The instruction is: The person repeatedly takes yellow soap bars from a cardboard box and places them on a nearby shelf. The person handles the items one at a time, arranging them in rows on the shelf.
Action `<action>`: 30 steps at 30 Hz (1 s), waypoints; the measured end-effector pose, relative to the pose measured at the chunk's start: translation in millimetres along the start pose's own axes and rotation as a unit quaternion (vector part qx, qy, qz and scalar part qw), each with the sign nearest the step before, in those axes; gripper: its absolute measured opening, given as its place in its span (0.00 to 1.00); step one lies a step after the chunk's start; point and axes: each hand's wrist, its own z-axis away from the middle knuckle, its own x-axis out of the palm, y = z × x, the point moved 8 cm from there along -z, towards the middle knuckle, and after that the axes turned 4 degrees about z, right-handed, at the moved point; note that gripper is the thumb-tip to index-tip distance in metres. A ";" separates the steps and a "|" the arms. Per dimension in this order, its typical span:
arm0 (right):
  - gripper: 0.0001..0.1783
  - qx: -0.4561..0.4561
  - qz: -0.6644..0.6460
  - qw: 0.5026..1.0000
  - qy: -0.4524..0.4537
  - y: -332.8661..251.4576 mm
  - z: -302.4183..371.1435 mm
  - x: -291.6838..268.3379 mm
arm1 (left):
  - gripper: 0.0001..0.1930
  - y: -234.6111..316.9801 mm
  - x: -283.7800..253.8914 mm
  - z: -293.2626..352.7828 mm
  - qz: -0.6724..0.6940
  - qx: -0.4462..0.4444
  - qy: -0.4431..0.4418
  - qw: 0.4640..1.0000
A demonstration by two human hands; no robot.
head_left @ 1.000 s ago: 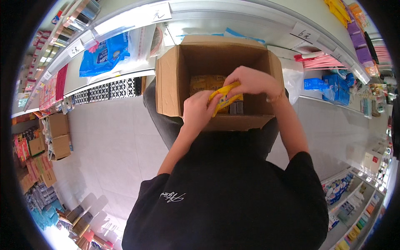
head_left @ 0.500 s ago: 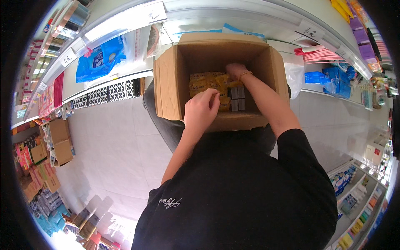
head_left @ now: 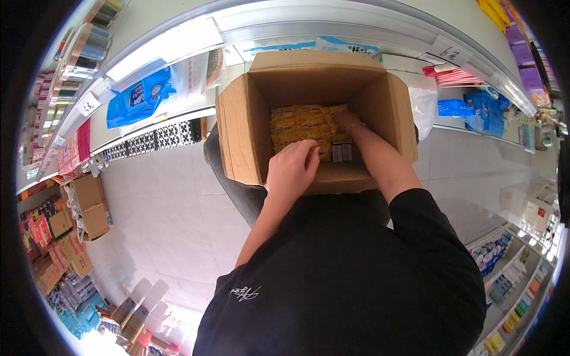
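Observation:
An open cardboard box (head_left: 239,142) stands in front of me, with rows of yellow packets (head_left: 303,126) inside. Beside the packets, near the box's front wall, sit small grey boxes (head_left: 342,152). My left hand (head_left: 294,167) is over the front left part of the box, fingers curled in with the thumb against them; anything in them is hidden. My right hand (head_left: 345,121) reaches down inside, at the right edge of the packets and just behind the grey boxes. Its fingers are dark and mostly turned away, so their grip does not show.
Behind the box runs a shelf with a light edge strip (head_left: 356,24). On it lie a blue pack (head_left: 141,98) at left, a clear plastic bag (head_left: 423,105) and blue packages (head_left: 484,113) at right. A brown carton (head_left: 89,207) stands on the floor at left; stocked shelves (head_left: 504,279) are at lower right.
My right hand has come nearer from the box's far side, now covering some of the grey boxes. More yellow packets show behind it. My left hand has shifted slightly right and nearer.

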 end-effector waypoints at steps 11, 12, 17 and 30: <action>0.18 0.047 0.075 0.996 0.026 -27.7 15.5 -14.0 | 0.05 -6.4 5.6 0.9 0.021 -0.035 -0.030 0.999; 0.19 0.059 0.067 0.996 0.031 -30.4 14.3 -12.3 | 0.05 -7.3 6.2 0.8 0.026 -0.035 -0.026 0.999; 0.32 0.010 0.060 0.990 -0.127 -46.6 6.3 52.9 | 0.05 -6.9 6.7 2.4 0.028 -0.042 -0.021 0.998; 0.29 0.014 0.030 0.991 -0.133 -25.4 -21.0 82.1 | 0.06 -4.3 8.0 4.1 0.028 -0.037 -0.028 0.999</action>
